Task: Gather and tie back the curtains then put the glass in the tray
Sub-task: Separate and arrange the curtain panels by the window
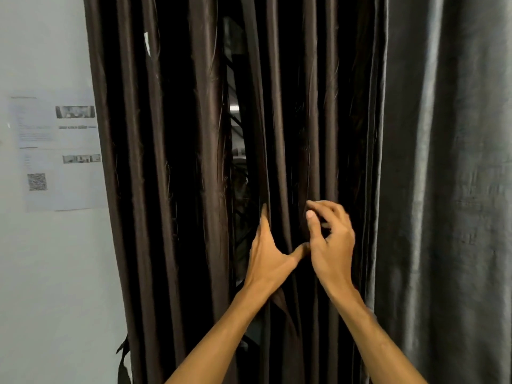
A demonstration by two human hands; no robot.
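Two hands at the brown curtain's parting, gathering barely begun.

Left of your work, printed notices (59,151) hang on the wall, and a dark strap (123,356), perhaps the tie-back, dangles at the brown curtain (166,162) edge. Your left hand (270,256) is open, its straight fingers slipped behind the fold at the gap (235,134) and its thumb splayed in front, likely to sweep the cloth sideways. Your right hand (332,245) curls against the next pleat; whether it pinches the cloth, you cannot tell here. The grey curtain (448,162) hangs untouched on the right. Neither glass nor tray is in view.
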